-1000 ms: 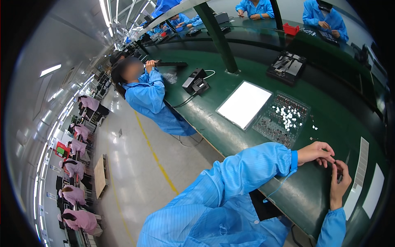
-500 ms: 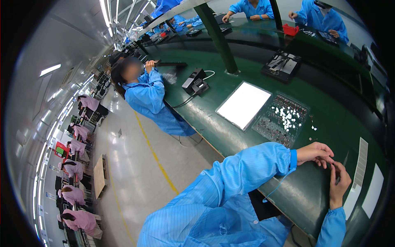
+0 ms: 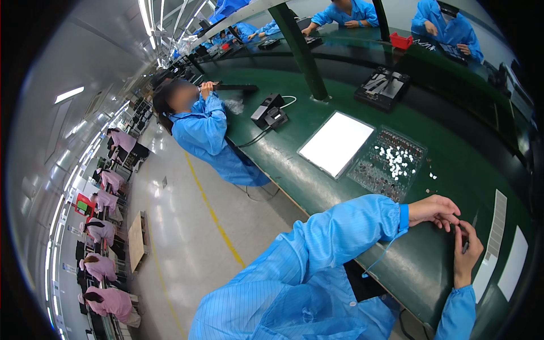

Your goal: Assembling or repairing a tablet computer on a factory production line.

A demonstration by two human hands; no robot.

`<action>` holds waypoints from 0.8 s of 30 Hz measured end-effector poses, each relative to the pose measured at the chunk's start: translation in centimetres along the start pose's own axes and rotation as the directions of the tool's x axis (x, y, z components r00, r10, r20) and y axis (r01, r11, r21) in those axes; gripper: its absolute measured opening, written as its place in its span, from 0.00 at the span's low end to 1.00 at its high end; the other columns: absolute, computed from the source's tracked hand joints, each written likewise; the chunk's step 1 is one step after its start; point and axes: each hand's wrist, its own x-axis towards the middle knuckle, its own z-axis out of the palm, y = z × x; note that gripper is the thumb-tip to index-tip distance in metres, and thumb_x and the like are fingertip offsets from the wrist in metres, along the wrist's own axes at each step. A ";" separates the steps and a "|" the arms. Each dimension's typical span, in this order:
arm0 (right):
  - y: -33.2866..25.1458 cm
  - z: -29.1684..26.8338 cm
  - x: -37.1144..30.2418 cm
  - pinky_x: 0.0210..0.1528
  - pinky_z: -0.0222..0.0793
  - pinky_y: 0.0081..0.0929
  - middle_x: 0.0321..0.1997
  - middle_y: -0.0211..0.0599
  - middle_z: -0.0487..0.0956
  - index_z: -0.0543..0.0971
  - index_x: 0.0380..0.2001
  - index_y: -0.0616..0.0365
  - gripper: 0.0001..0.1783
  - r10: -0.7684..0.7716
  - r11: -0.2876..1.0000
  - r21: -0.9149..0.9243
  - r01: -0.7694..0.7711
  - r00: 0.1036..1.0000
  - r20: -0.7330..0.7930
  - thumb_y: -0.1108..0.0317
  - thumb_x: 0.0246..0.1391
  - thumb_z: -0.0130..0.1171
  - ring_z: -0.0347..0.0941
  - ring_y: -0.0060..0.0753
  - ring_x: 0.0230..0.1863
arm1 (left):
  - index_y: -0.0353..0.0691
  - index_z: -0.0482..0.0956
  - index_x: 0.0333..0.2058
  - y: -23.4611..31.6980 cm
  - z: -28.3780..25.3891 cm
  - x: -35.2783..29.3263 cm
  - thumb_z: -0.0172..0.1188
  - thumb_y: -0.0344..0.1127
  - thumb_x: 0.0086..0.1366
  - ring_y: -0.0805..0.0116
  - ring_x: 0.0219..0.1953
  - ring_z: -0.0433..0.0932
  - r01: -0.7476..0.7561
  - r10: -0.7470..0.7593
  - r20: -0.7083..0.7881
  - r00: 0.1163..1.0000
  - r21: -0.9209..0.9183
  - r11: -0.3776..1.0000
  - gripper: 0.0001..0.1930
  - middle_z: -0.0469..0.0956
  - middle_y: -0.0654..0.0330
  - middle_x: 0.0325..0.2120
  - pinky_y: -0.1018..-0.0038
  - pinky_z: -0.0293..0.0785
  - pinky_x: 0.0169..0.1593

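Above the green bench at the right, my two hands meet at their fingertips. My left hand (image 3: 433, 210) has its fingers curled and thumb and forefinger close together; anything pinched there is too small to make out. My right hand (image 3: 467, 255) is closed, with a short dark grey piece of a slim tool (image 3: 465, 247) showing between its fingers. Left of and beyond them is a clear tray (image 3: 369, 174) of small dark parts, with many little white pieces (image 3: 396, 161) heaped on it. A few loose bits (image 3: 432, 176) lie beside the tray.
A bright white panel (image 3: 336, 145) lies left of the tray. Pale strips (image 3: 493, 238) and a white sheet (image 3: 514, 263) are right of my hands. Farther off are a black device (image 3: 382, 89), a black box with cables (image 3: 268, 111), a green post (image 3: 303, 56) and a co-worker (image 3: 198, 136).
My fingers have shifted only slightly; both hands stay together in the same place. Across the bench, co-workers' hands have moved a little.
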 end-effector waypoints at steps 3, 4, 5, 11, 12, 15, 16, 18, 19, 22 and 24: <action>-0.4 -0.1 0.2 0.32 0.72 0.22 0.30 0.39 0.82 0.81 0.43 0.61 0.11 0.037 0.999 0.006 -0.037 0.999 0.015 0.80 0.55 0.65 0.80 0.29 0.29 | 0.36 0.72 0.53 0.2 0.2 -0.2 0.52 0.42 0.73 0.70 0.38 0.82 -0.009 0.009 0.003 1.000 0.006 1.000 0.17 0.84 0.53 0.45 0.78 0.75 0.43; -0.3 -0.1 0.2 0.32 0.72 0.22 0.30 0.39 0.83 0.80 0.43 0.61 0.12 0.031 0.999 0.008 -0.031 0.999 0.015 0.80 0.55 0.65 0.80 0.29 0.29 | 0.36 0.72 0.53 0.2 0.2 -0.3 0.52 0.42 0.73 0.70 0.38 0.82 -0.016 0.016 0.003 1.000 0.011 1.000 0.18 0.84 0.52 0.45 0.78 0.75 0.43; -0.3 -0.1 0.3 0.32 0.72 0.22 0.30 0.39 0.83 0.80 0.44 0.62 0.12 0.025 1.000 0.009 -0.025 1.000 0.012 0.80 0.55 0.65 0.80 0.29 0.29 | 0.36 0.72 0.53 0.2 0.2 -0.3 0.52 0.42 0.73 0.70 0.38 0.82 -0.016 0.016 0.004 1.000 0.012 1.000 0.18 0.84 0.52 0.45 0.78 0.75 0.43; 0.3 0.0 -0.2 0.32 0.72 0.23 0.30 0.40 0.82 0.79 0.44 0.63 0.13 -0.053 0.998 0.025 0.054 0.998 -0.036 0.82 0.55 0.64 0.80 0.29 0.29 | 0.37 0.72 0.52 0.1 0.1 -0.1 0.52 0.42 0.73 0.71 0.38 0.82 -0.002 0.002 0.015 1.000 -0.005 1.000 0.17 0.84 0.53 0.45 0.78 0.75 0.43; 0.3 0.0 -0.3 0.32 0.72 0.23 0.30 0.40 0.82 0.79 0.44 0.63 0.13 -0.050 0.998 0.027 0.051 0.998 -0.034 0.82 0.55 0.64 0.80 0.29 0.29 | 0.37 0.72 0.52 0.2 0.2 -0.2 0.52 0.42 0.73 0.71 0.38 0.82 -0.007 0.007 0.019 1.000 -0.004 1.000 0.17 0.84 0.53 0.45 0.78 0.75 0.43; 0.1 -0.1 -0.2 0.32 0.72 0.23 0.30 0.40 0.82 0.79 0.44 0.63 0.14 -0.065 0.998 0.023 0.066 0.997 -0.036 0.83 0.54 0.64 0.80 0.30 0.29 | 0.37 0.72 0.52 0.6 0.4 -0.4 0.53 0.42 0.73 0.72 0.38 0.82 -0.012 0.012 0.029 1.000 -0.004 1.000 0.16 0.84 0.53 0.45 0.79 0.75 0.43; 0.1 -0.2 -0.2 0.31 0.72 0.22 0.30 0.40 0.82 0.79 0.44 0.63 0.14 -0.077 0.997 0.024 0.078 0.996 -0.033 0.83 0.54 0.64 0.80 0.30 0.29 | 0.37 0.72 0.52 0.6 0.5 -0.5 0.54 0.42 0.72 0.73 0.38 0.82 -0.014 0.014 0.034 0.999 -0.004 1.000 0.16 0.84 0.54 0.45 0.79 0.75 0.42; 0.1 -0.2 0.0 0.31 0.72 0.22 0.30 0.40 0.82 0.79 0.44 0.64 0.14 -0.096 0.995 0.023 0.097 0.995 -0.034 0.83 0.54 0.64 0.81 0.30 0.29 | 0.36 0.72 0.52 0.3 0.2 -0.3 0.55 0.40 0.71 0.73 0.38 0.81 -0.011 0.011 0.044 0.999 0.005 1.000 0.16 0.84 0.54 0.45 0.80 0.75 0.42; 0.0 -0.2 0.0 0.31 0.72 0.22 0.31 0.40 0.82 0.79 0.44 0.64 0.14 -0.117 0.993 0.024 0.118 0.993 -0.024 0.84 0.54 0.64 0.81 0.30 0.29 | 0.36 0.73 0.51 0.3 0.1 -0.3 0.57 0.39 0.71 0.74 0.38 0.81 -0.007 0.007 0.052 0.999 0.013 1.000 0.16 0.84 0.55 0.44 0.81 0.75 0.41; 0.4 -0.3 -0.3 0.32 0.73 0.21 0.33 0.42 0.83 0.79 0.43 0.66 0.12 -0.131 0.991 0.036 0.131 0.991 -0.007 0.84 0.54 0.63 0.81 0.30 0.29 | 0.34 0.73 0.51 0.7 0.6 -0.2 0.62 0.36 0.68 0.74 0.38 0.81 -0.004 -0.001 0.062 0.998 0.081 0.997 0.17 0.84 0.56 0.43 0.81 0.75 0.41; 0.5 -0.1 -0.4 0.33 0.74 0.21 0.34 0.42 0.83 0.79 0.41 0.66 0.11 -0.113 0.988 0.100 0.117 0.993 -0.043 0.84 0.54 0.63 0.81 0.29 0.29 | 0.34 0.73 0.51 0.4 0.5 -0.3 0.63 0.35 0.67 0.74 0.38 0.81 -0.025 0.021 0.084 0.996 0.050 0.998 0.18 0.84 0.55 0.43 0.81 0.75 0.42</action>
